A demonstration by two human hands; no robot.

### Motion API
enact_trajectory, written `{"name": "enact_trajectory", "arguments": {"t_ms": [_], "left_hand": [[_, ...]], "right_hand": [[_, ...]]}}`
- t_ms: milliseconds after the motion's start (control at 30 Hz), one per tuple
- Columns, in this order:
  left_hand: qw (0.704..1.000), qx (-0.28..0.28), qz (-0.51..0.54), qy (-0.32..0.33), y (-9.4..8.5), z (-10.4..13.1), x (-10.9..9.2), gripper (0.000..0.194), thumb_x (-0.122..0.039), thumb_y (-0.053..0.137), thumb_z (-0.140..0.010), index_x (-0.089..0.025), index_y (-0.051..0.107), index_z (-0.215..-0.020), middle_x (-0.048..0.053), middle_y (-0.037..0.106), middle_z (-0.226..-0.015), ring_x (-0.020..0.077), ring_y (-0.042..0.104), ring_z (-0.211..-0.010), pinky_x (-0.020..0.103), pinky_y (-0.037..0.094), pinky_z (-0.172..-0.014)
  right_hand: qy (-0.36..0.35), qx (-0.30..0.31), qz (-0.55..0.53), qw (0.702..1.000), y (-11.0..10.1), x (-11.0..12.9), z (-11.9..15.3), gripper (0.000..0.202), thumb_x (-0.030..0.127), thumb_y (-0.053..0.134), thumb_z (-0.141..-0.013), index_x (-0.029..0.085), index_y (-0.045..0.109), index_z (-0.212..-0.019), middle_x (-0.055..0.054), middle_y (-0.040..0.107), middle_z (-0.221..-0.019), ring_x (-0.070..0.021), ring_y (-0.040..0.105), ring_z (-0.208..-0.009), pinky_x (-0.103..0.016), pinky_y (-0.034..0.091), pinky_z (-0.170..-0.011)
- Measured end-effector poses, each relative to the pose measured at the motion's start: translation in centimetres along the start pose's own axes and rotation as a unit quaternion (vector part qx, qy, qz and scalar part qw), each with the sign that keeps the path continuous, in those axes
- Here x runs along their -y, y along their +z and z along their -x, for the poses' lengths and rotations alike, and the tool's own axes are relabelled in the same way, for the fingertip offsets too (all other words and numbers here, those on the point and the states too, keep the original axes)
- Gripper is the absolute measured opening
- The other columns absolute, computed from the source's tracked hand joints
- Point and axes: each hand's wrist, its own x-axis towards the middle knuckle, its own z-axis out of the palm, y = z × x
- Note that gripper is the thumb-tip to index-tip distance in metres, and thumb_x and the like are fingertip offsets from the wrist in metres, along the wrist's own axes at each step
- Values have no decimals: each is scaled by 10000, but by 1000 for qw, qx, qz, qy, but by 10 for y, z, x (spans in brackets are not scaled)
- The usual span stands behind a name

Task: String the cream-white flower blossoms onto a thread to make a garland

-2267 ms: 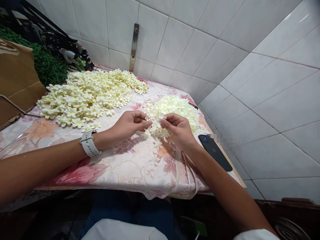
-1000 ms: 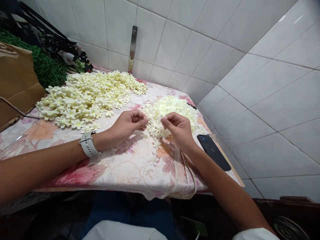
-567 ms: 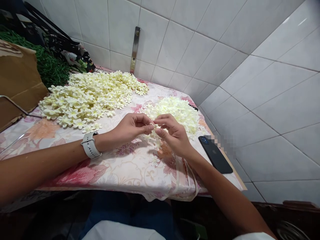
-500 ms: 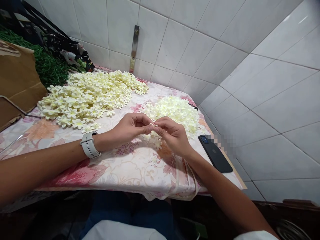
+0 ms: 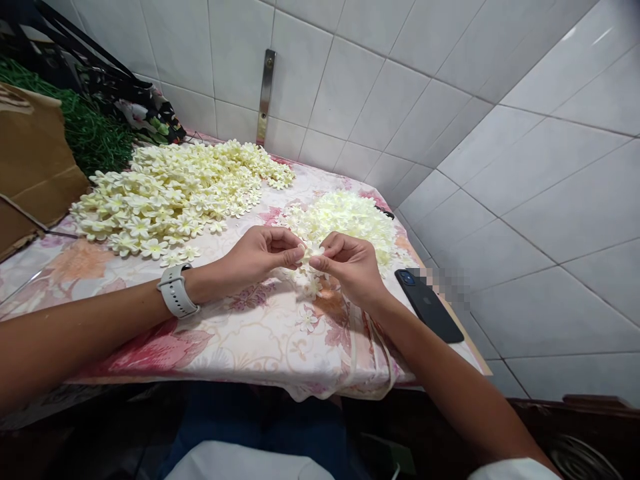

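Note:
A small white flower [image 5: 313, 251] is pinched between my two hands, over the near edge of a loose pile of white petals [image 5: 350, 217]. My left hand [image 5: 260, 261], with a pale watch strap on its wrist, grips the flower's left side between thumb and forefinger. On the right side my right hand [image 5: 353, 267] pinches it the same way. A single flower [image 5: 307, 320] lies on the cloth below my hands. To the left spreads a large heap of cream-yellow flowers [image 5: 170, 197].
A black phone [image 5: 430, 307] lies at the table's right edge. A cardboard box [image 5: 37, 160], green shredded material [image 5: 95, 130] and a floral bag [image 5: 145, 110] stand at the left. Tiled walls [image 5: 370, 87] border the flower-patterned tablecloth [image 5: 240, 347].
My fingertips have moved slightly apart, and the flower between them now shows its petals more openly. The view has shifted a little.

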Motion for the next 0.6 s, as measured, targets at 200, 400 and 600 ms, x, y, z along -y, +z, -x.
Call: {"name": "enact_trajectory", "arguments": {"t_ms": [200, 400, 600], "left_hand": [[997, -61, 32, 29, -2, -4, 3, 376, -422, 885, -664, -133, 680, -789, -7, 633, -738, 97, 574, -689, 241, 474, -693], [997, -61, 25, 33, -1, -5, 2, 373, -424, 884, -661, -136, 681, -785, -8, 632, -730, 97, 565, -672, 252, 480, -689], [999, -20, 0, 28, -1, -2, 0, 354, -411, 880, -671, -136, 709, -812, 11, 664, -737, 109, 591, -678, 242, 474, -650]], "right_hand": [[36, -73, -54, 995, -3, -1, -6, 453, 426, 933, -585, 195, 550, -656, 24, 603, -672, -97, 539, -625, -242, 434, -585], [3, -143, 51, 988, -14, -2, -10, 404, 456, 900, -638, 196, 604, -729, 24, 589, -657, -108, 532, -598, -252, 440, -562], [-109, -51, 235, 964, -13, -2, -4, 302, 443, 727, -862, 245, 708, -1090, -91, 626, -1171, -202, 596, -1044, -321, 510, -795]]}}
